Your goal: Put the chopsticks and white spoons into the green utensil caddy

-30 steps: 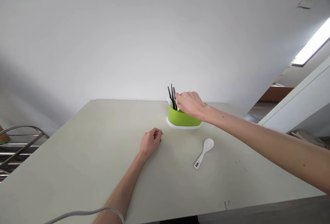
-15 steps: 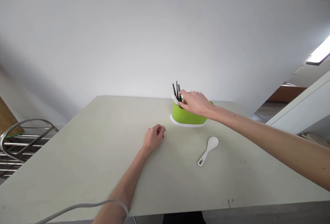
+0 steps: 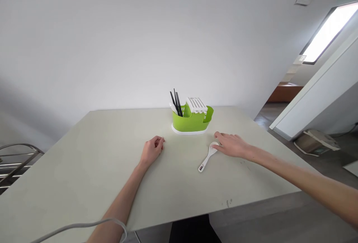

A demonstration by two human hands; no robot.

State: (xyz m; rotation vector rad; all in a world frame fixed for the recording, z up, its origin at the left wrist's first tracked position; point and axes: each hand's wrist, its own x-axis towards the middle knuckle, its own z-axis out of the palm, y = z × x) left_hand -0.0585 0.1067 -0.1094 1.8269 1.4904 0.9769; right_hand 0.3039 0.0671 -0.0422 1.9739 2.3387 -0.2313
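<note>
A white rice spoon (image 3: 208,158) with a barcode label on its handle lies on the table, its bowl pointing away from me. My right hand (image 3: 229,144) is over the right edge of that bowl, thumb and fingers apart and holding nothing; whether the thumb touches the bowl I cannot tell. Behind it stands a green cutlery holder (image 3: 190,123) on a white base, topped by a slotted white piece (image 3: 197,105). Black chopsticks (image 3: 177,103) and a white spoon (image 3: 173,108) lean in its left compartment. My left hand (image 3: 152,149) rests on the table, fingers curled closed, with nothing visible in them.
The pale table (image 3: 112,153) meets a white wall (image 3: 134,41) at its back edge. A grey cable (image 3: 75,226) crosses my left forearm. A metal rack (image 3: 16,161) stands beyond the left edge, and a wrapped bundle (image 3: 316,142) lies on the floor at right.
My right hand has left the cutlery holder's left compartment and come down right, toward the spoon on the table. The left hand keeps its pose. The whole view has shifted to the right.
</note>
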